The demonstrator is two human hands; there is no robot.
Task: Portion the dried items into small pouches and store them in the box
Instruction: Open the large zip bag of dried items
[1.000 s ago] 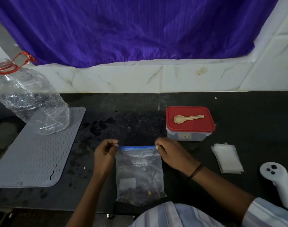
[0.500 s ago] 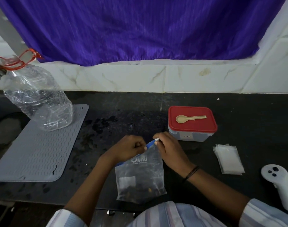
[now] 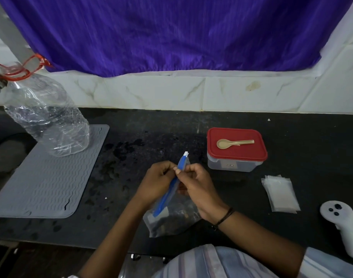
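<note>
A clear zip bag with dark dried items lies on the black counter in front of me, its blue zip strip tilted up towards the box. My left hand and my right hand pinch the strip from either side near its upper end. A clear box with a red lid stands shut behind my right hand, with a beige spoon lying on the lid. A stack of small clear pouches lies to the right.
A grey ribbed mat covers the left of the counter, with a crumpled clear plastic bottle on its far end. A white controller lies at the far right. A tiled wall and purple curtain stand behind.
My hands came together from the bag's two top corners to the middle. The zip strip swung from level to a steep tilt, its white end pointing up.
</note>
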